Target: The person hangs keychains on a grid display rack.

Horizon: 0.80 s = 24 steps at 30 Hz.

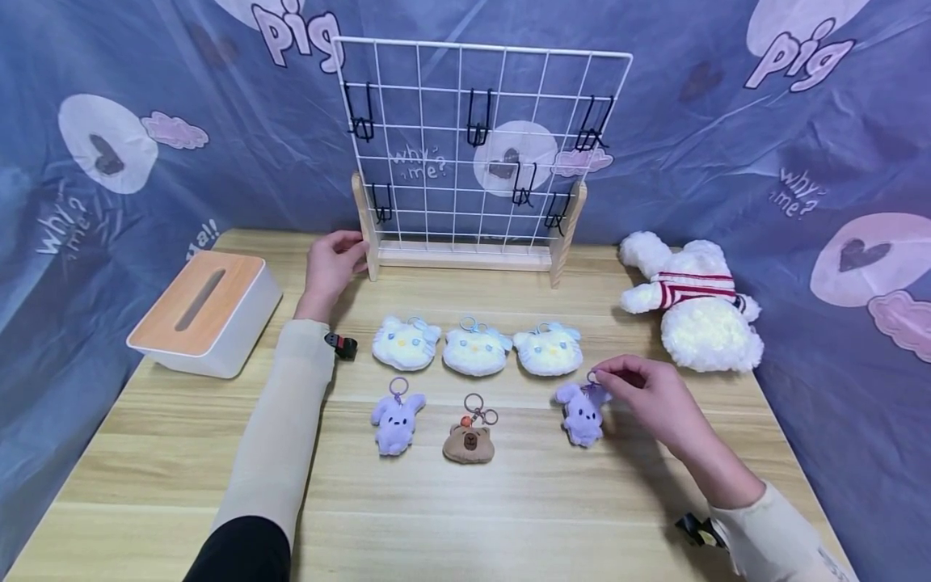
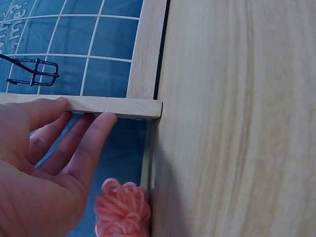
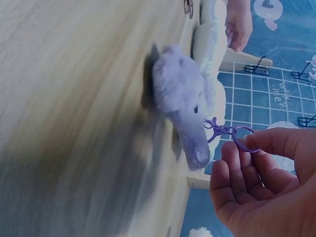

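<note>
My right hand [image 1: 658,404] pinches the metal ring of a purple long-eared plush keychain [image 1: 584,422] between thumb and forefinger. In the right wrist view the purple clasp [image 3: 223,130] runs from that ring to the plush, which is low over the table. At the back, my left hand [image 1: 333,263] grips the left wooden leg [image 2: 113,106] of a white wire grid rack [image 1: 465,257], thumb on one side and fingertips on the other. Several black hooks [image 1: 478,129] hang on the grid. A second purple plush keychain [image 1: 396,432] and a brown capybara keychain [image 1: 469,444] lie in front.
White cat-face plush keychains [image 1: 476,352] lie in a row behind the purple ones. On the left stands a tissue box [image 1: 247,323] with a wooden lid. A white plush toy [image 1: 709,335] in a striped sweater lies at right. Pink yarn [image 2: 122,210] shows near the rack leg.
</note>
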{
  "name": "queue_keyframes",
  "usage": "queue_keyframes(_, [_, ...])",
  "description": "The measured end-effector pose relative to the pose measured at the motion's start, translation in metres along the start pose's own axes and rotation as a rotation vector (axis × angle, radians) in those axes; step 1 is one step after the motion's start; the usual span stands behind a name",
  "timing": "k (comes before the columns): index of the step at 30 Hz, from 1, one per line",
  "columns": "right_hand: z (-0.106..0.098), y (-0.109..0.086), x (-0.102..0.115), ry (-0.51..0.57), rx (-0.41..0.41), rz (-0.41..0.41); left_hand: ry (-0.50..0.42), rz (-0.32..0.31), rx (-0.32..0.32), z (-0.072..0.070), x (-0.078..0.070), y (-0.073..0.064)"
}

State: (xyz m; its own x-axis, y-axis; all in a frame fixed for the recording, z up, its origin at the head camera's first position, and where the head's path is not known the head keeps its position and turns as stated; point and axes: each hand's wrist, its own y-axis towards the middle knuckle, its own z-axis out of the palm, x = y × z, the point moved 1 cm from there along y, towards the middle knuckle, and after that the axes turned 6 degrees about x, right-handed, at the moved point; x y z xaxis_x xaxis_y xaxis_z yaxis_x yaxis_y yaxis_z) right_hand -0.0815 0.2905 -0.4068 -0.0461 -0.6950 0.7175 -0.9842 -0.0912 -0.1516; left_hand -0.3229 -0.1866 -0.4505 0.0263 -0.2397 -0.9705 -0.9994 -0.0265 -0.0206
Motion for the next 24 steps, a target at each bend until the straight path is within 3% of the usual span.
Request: queue_keyframes(24, [-0.020, -0.004, 0.022, 0.028, 0.012, 0.002, -0.012, 0.015, 0.011, 0.001, -0.001, -0.003])
